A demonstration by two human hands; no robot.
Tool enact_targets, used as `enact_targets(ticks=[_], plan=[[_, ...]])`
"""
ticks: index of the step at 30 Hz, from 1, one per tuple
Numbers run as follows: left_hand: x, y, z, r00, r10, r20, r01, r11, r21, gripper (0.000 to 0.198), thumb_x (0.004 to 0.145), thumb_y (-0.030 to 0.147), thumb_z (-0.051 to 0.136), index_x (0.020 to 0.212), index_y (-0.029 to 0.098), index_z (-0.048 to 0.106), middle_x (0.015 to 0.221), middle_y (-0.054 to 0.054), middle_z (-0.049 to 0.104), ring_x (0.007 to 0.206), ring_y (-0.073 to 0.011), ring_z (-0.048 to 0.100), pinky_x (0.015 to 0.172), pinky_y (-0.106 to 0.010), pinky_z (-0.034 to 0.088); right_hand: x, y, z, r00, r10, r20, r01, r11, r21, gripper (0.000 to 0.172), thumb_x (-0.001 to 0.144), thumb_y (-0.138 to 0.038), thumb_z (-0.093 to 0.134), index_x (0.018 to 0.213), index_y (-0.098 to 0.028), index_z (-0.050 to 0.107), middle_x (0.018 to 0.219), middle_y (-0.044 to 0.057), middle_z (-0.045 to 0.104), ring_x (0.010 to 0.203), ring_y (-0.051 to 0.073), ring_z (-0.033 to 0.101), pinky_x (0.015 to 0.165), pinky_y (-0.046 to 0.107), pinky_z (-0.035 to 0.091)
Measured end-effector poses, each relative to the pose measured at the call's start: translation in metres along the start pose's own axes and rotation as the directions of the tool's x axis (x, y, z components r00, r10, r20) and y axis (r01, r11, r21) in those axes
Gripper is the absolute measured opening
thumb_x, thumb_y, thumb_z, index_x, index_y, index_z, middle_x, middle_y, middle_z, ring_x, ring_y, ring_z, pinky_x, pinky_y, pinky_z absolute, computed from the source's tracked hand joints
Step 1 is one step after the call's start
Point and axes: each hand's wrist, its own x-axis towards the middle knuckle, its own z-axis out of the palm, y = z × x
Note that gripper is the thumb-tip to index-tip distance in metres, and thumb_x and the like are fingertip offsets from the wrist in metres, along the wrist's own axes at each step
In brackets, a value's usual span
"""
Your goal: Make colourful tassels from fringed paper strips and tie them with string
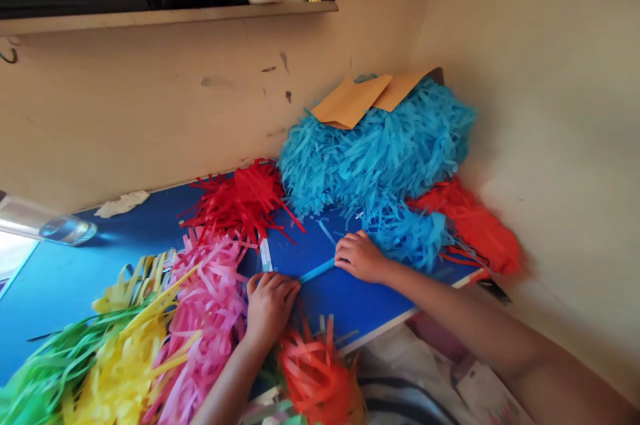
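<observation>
Stretched between my two hands is a light blue paper strip (318, 271), low over the blue tabletop. My left hand (273, 298) has its fingers closed on the strip's left end. At the other end, my right hand (361, 257) pinches the strip with fingers bunched together. Just beyond the right hand lies a small clump of blue paper strips (413, 231), joining a large blue fringed heap (370, 158) behind it. Pink paper strips (213, 305) lie left of my left hand, and an orange-red bunch (317, 371) sits below it.
Red strips (240, 198) lie near the wall, with yellow (125, 358) and green strips (50, 365) at the left. Tan envelopes (353, 101) rest on the blue heap. A red-orange bundle (475, 228) sits at the table's right corner. A clear bottle (67, 230) lies far left. A shelf (200, 15) hangs above.
</observation>
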Motion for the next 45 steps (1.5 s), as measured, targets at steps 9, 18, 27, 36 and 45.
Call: enact_targets(ticks=[9, 18, 27, 36, 45], plan=[[0.005, -0.009, 0.010, 0.985, -0.169, 0.020, 0.170, 0.979, -0.113, 0.028, 0.090, 0.043, 0.057, 0.077, 0.025, 0.074, 0.086, -0.004, 0.074, 0.092, -0.0253, 0.062, 0.087, -0.043, 0.037, 0.017, -0.002, -0.008, 0.965, 0.188, 0.182, -0.203, 0.977, 0.071, 0.013, 0.087, -0.031, 0.069, 0.079, -0.022, 0.072, 0.094, 0.001, 0.068, 0.096, 0.019, 0.054, 0.078, 0.032, 0.030], [0.025, -0.005, -0.008, 0.974, -0.100, 0.203, 0.098, 0.995, 0.018, 0.016, 0.085, 0.036, 0.064, 0.077, 0.024, 0.070, 0.086, -0.003, 0.071, 0.091, -0.0257, 0.060, 0.080, -0.042, 0.037, 0.039, -0.006, -0.015, 0.922, 0.272, 0.275, -0.280, 0.960, -0.008, 0.012, 0.078, -0.028, 0.072, 0.071, -0.020, 0.069, 0.088, 0.004, 0.070, 0.090, 0.022, 0.057, 0.070, 0.030, 0.034], [0.021, 0.007, -0.012, 0.961, 0.263, 0.083, -0.274, 0.947, 0.168, 0.028, 0.087, 0.014, 0.057, 0.097, 0.034, 0.074, 0.095, -0.004, 0.071, 0.100, -0.0274, 0.055, 0.092, -0.050, 0.034, 0.023, -0.021, -0.012, 0.979, -0.197, 0.052, 0.202, 0.973, -0.114, 0.006, 0.087, -0.032, 0.069, 0.086, -0.027, 0.072, 0.103, 0.000, 0.069, 0.107, 0.024, 0.050, 0.097, 0.048, 0.026], [0.027, 0.024, -0.007, 0.960, 0.278, -0.026, -0.265, 0.937, 0.228, 0.014, 0.088, 0.025, 0.058, 0.083, 0.022, 0.071, 0.085, -0.006, 0.070, 0.097, -0.0267, 0.058, 0.095, -0.050, 0.034, 0.034, -0.026, 0.011, 0.912, -0.410, -0.011, 0.394, 0.883, -0.254, 0.024, 0.094, -0.018, 0.052, 0.075, -0.018, 0.067, 0.083, 0.003, 0.068, 0.094, 0.020, 0.052, 0.101, 0.047, 0.026], [0.015, 0.019, 0.004, 0.953, 0.280, -0.117, -0.243, 0.935, 0.259, 0.021, 0.092, 0.013, 0.051, 0.082, 0.023, 0.068, 0.083, -0.002, 0.071, 0.091, -0.0214, 0.060, 0.092, -0.044, 0.034, 0.023, -0.039, 0.017, 0.936, -0.334, -0.112, 0.286, 0.907, -0.310, 0.022, 0.096, -0.015, 0.050, 0.081, -0.018, 0.064, 0.080, 0.003, 0.066, 0.090, 0.020, 0.051, 0.097, 0.045, 0.028]])
